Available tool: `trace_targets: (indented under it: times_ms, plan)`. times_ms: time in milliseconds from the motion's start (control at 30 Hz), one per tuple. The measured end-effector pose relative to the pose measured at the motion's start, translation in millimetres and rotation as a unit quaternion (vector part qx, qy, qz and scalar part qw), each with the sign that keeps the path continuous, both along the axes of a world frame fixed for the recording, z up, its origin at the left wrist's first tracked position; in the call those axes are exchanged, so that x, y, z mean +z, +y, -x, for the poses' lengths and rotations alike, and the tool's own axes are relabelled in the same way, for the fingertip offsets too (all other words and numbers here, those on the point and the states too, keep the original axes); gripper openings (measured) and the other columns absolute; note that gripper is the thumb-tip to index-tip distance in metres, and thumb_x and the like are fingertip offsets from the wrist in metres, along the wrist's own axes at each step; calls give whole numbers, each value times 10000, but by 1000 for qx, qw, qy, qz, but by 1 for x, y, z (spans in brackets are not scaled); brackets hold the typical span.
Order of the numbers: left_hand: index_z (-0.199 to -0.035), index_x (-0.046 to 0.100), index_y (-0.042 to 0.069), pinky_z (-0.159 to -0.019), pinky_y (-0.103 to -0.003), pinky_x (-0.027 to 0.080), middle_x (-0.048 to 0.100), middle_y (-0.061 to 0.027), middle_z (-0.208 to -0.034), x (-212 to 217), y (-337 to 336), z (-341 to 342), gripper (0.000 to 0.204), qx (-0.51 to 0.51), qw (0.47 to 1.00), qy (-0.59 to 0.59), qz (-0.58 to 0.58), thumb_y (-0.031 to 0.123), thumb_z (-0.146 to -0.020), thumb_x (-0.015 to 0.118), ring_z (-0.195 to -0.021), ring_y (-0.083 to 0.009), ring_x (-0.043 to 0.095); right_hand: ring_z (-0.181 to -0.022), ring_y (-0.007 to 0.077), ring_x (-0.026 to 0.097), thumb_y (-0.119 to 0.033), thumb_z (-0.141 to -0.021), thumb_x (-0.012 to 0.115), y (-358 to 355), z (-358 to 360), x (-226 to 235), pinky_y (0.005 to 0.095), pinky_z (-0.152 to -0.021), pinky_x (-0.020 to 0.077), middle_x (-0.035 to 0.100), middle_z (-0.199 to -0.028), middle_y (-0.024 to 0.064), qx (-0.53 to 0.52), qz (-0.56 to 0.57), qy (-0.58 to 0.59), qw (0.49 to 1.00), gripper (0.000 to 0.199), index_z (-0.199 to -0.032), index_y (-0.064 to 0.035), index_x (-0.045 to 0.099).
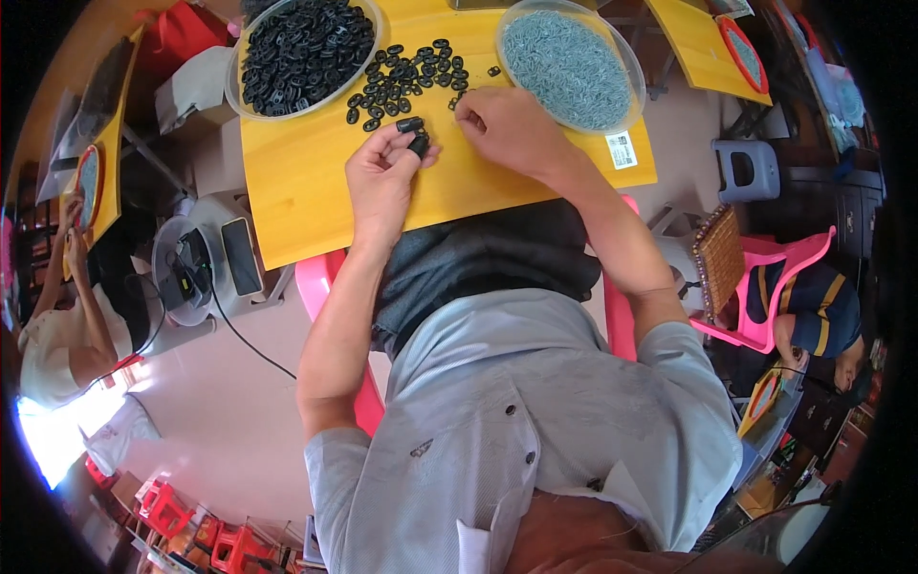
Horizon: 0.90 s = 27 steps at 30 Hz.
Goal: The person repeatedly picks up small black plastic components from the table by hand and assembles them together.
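In the head view, the left hand [382,172] pinches a small stack of black oval pieces [415,136] between thumb and fingertips, above the yellow table [316,191]. The right hand [512,129], just beside it, has its fingers curled down on the table; what they pinch cannot be told. Beyond both hands lie loose black pieces [406,77], between a bowl of black pieces [306,48] and a bowl of grey small parts [569,62].

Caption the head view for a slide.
Left hand holds small black parts; right hand picks among loose black rings on a yellow table.
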<state>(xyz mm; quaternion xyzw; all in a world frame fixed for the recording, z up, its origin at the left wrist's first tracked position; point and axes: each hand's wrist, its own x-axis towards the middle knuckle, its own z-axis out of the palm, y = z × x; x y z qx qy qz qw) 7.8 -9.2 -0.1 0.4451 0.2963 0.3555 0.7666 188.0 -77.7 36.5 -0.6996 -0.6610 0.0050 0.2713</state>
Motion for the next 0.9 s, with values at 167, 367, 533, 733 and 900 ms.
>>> trace_targets:
  times_ms: [167,367,533,733,900]
  plan:
    - [-1050,591,-86,-889,-363,572,644,-126,-986,0,-4,-5,192,23,997,-42,63,-123,-884,502,-901,-224,675,-740,323,645,-115,-814,600,-4,13,8,402,-662,515,650,-761,141,45,48,155,986,106,-796,-19,639]
    - [-1046,587,-76,-895,-396,580,642,-144,-1004,0,-3,-4,176,39,990,-86,106,-121,-902,497,-941,-237,666,-685,289,638,-76,-816,651,-4,21,-6,361,-598,509,621,-772,110,75,-49,68,994,61,-865,-47,630]
    - [-1044,590,-68,-872,-389,586,648,-138,-987,1,-2,-2,168,47,989,-95,105,-108,-906,502,-923,-232,669,-709,297,637,-60,-814,658,-6,29,-11,367,-609,515,615,-794,103,78,-78,59,992,72,-870,-53,614]
    - [-1039,596,-47,-845,-378,591,657,-133,-967,1,3,1,144,31,988,-99,116,-66,-915,527,-891,-226,678,-705,257,635,-69,-814,633,-5,28,-23,355,-604,526,606,-828,82,123,-178,-2,976,113,-925,-49,621]
    - [-1048,596,-45,-846,-374,590,660,-132,-963,1,3,0,146,13,986,-109,122,-61,-917,532,-875,-220,681,-725,257,644,-43,-802,643,-6,25,-24,353,-616,528,616,-857,86,127,-179,17,976,126,-928,-44,632]
